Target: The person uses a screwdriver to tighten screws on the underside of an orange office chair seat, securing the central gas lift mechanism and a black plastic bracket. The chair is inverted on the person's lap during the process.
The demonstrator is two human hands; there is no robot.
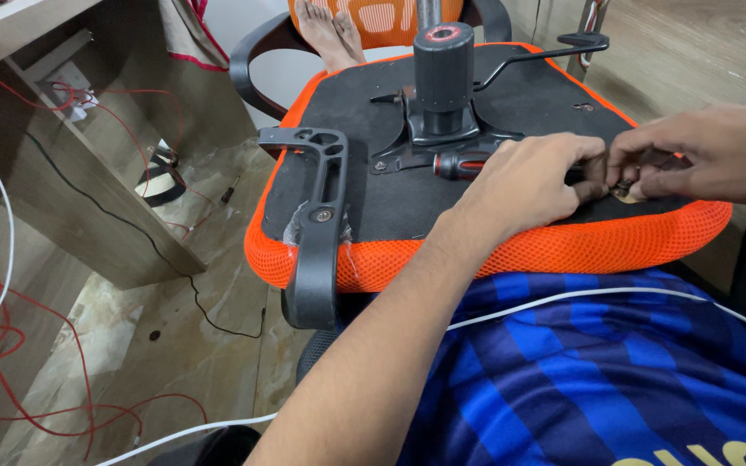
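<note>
Upturned orange chair seat (511,250): screwdriver (464,163) lies L-R, left hand (524,185) gripping it; right hand (701,154) pinches small fitting (625,193).

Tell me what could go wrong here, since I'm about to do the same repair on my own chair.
1. The small round metal part pinched between the left hand and right hand sits near the edge of the upturned orange mesh chair seat; it might slip and drop.
2. The red-and-black screwdriver lies loose on the seat and could roll off.
3. Red wires on the floor could snag feet.
</note>
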